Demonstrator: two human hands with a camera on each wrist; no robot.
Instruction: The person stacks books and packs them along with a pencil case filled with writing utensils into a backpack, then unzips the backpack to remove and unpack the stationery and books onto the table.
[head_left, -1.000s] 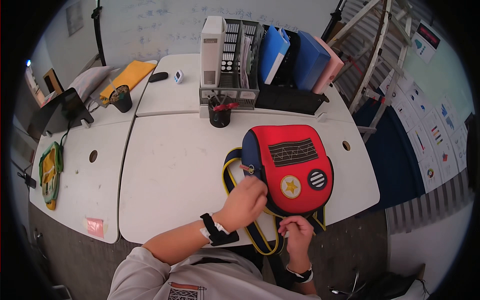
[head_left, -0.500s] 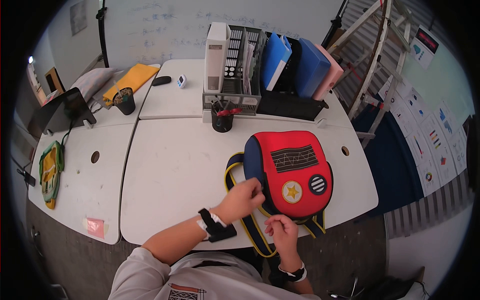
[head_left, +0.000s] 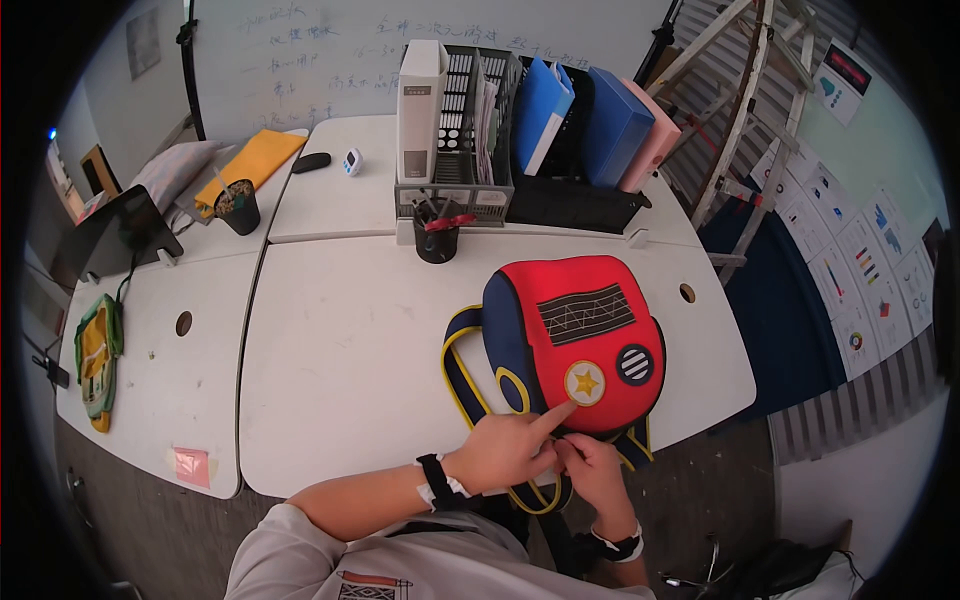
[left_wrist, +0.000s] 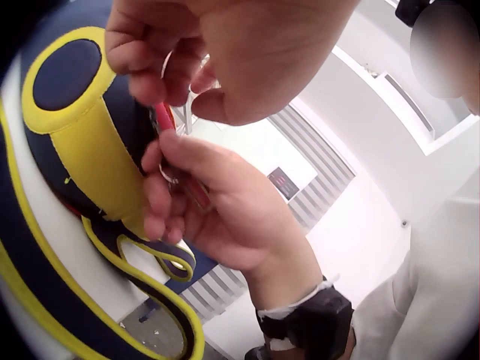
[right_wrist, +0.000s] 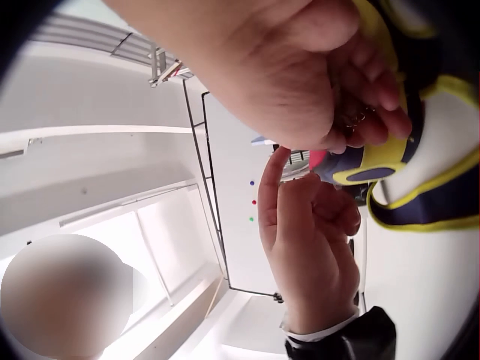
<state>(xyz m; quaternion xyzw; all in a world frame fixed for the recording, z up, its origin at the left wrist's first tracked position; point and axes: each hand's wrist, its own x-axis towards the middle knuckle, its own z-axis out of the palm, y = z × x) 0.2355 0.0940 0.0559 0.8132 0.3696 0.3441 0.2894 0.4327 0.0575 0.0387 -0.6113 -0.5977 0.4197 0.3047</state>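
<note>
Wide stretch of white table [head_left: 340, 360] left of the backpack [head_left: 575, 345], which lies at the front edge, a yellow-edged strap [head_left: 459, 380] looping beyond it. Hands close together at its near side: right hand [head_left: 594, 476] pinches a small red tag [left_wrist: 164, 118]; left hand [head_left: 500, 452], index finger extended, grip cannot be told. Backpack red-fronted, navy-sided, star badge [head_left: 585, 383] uppermost.

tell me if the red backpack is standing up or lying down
Lying down: the red backpack shows its star patch facing up, a strap spread on the table beside it.
</note>
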